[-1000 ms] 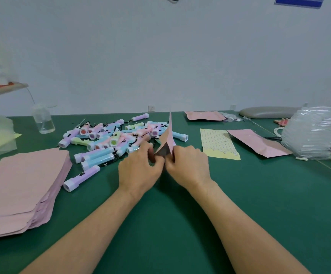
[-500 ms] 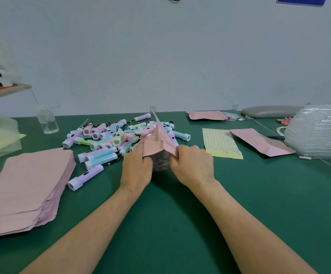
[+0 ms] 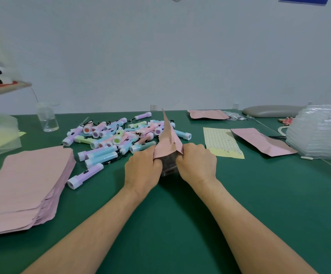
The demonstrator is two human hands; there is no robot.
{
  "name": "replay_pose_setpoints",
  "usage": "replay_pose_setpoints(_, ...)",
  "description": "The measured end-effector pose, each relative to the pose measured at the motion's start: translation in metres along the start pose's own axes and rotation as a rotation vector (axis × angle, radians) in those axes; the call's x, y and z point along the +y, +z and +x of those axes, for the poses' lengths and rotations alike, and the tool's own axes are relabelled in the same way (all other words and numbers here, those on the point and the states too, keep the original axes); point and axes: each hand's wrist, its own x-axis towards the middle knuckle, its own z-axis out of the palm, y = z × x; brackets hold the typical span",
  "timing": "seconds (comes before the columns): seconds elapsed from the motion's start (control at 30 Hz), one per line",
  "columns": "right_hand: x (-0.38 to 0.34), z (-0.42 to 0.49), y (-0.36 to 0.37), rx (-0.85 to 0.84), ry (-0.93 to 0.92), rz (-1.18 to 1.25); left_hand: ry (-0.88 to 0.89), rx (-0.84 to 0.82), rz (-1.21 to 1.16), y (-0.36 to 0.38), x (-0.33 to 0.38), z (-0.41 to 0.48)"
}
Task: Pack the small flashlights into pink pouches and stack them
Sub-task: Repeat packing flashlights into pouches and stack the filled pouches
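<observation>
The left hand (image 3: 142, 167) and right hand (image 3: 197, 163) each pinched one side of the pink pouch (image 3: 167, 143), just in front of the flashlights (image 3: 121, 137) on the desk (image 3: 259, 194). A hard tug might rip it.

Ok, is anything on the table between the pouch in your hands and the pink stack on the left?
Yes. A purple flashlight lies between the pouch, held by the left hand and right hand, and the pink stack, close to the stack's right edge.
</observation>
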Motion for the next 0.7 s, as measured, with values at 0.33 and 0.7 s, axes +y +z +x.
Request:
replay_pose_setpoints(0.33,0.0031,0.0018,-0.0028,0.029,0.051,0.227,-0.074,0.089,-0.124,-0.0027,-0.0012,-0.0002)
replay_pose_setpoints(0.7,-0.0060,-0.0056,-0.0015,0.089,-0.180,0.078,0.248,0.185,0.046,0.0041,0.0028,-0.0043)
